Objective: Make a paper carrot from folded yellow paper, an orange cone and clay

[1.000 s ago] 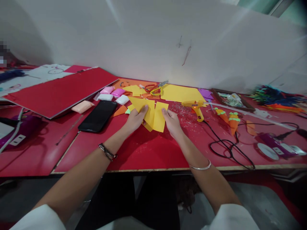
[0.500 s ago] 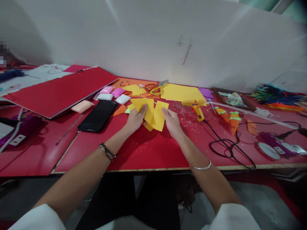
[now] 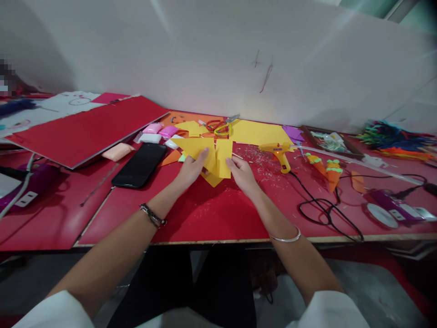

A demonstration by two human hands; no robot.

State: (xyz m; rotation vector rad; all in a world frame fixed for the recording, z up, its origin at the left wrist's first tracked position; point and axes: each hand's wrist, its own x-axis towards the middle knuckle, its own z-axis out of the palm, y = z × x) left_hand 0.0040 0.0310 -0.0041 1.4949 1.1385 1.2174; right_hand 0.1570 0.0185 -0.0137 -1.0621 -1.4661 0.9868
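Several yellow paper pieces [image 3: 223, 159] overlap between my two hands over the middle of the red table. My left hand [image 3: 193, 169] is closed on the larger pieces, its thumb on top and its other fingers partly hidden beneath. The right edge of a narrower yellow piece is pinched in my right hand [image 3: 241, 173]. Just behind the left hand lie an orange paper scrap [image 3: 170, 158] and a small green piece. Red- and yellow-handled scissors [image 3: 221, 126] rest farther back, beside a large yellow sheet [image 3: 261, 132].
A black phone [image 3: 139, 166] and clay packets [image 3: 150, 138] lie left. Right are a yellow glue gun [image 3: 280, 154] with a looped black cord, orange cones [image 3: 332, 175], a tray [image 3: 329, 141] and a purple power strip [image 3: 392, 205]. A red board [image 3: 92, 127] leans at back left.
The right-hand yellow piece has moved slightly left and up and now stands straighter. The left-hand pieces have tilted and spread leftward, covering part of a white packet.
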